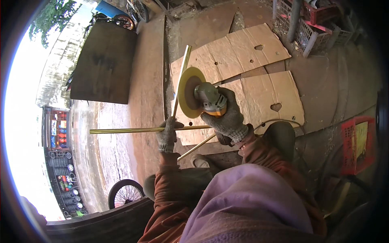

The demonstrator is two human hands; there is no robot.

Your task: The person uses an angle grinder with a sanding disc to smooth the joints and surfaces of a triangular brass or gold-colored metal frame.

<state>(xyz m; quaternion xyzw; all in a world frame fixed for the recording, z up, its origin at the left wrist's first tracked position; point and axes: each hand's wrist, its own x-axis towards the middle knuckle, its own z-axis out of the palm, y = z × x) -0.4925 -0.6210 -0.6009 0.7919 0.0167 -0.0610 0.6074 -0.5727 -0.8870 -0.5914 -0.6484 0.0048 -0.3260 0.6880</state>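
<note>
Nearest the camera in the head view is the purple garment (247, 198) over the wearer's body. Left hand (166, 135), gloved: fingers closed around the sideways bar (125, 131), brass-coloured, long axis left to right. Upright bar (185, 58): extends forward from the left hand, which is nearer to it than the right. Right hand (229, 115), gloved: grasps the angle grinder (208, 97). Yellow disc (187, 93): lies forward of the left fingers, its left edge alongside the upright bar; contact cannot be confirmed. Containers: red crate (369, 152) at right, pale content unidentifiable; pale crates (310, 43) at upper right, contents indistinct.
</note>
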